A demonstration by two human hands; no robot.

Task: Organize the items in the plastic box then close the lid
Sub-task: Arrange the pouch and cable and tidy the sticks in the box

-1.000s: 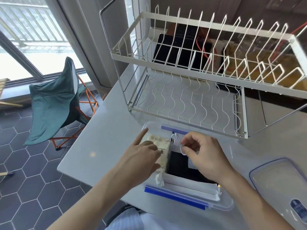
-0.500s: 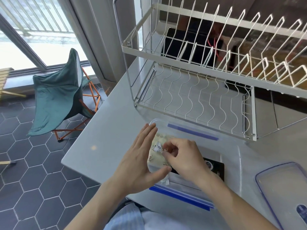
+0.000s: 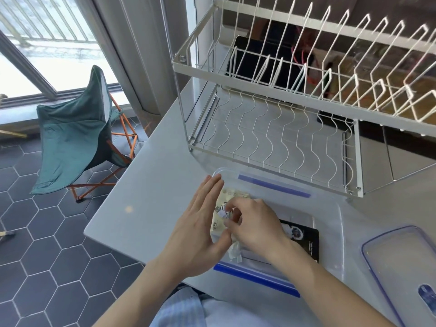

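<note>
A clear plastic box (image 3: 330,223) with blue clips stands open on the grey table near its front edge. Inside lie a beige packet (image 3: 218,223), a black card (image 3: 304,239) and a white strip (image 3: 236,252). My left hand (image 3: 200,230) has straight fingers and stands against the box's left side. My right hand (image 3: 252,225) reaches into the box and pinches a small white cable bundle (image 3: 223,210) over the beige packet. The clear lid (image 3: 401,263) with a blue edge lies on the table to the right.
A white two-tier wire dish rack (image 3: 295,109) stands just behind the box. The table's left edge (image 3: 132,175) drops to a hexagon-tiled floor, where a green folding chair (image 3: 75,142) stands by the window.
My right hand moved left with the white cable, from over the black card to over the beige packet. My left hand lifted off the packet and straightened at the box's side.
</note>
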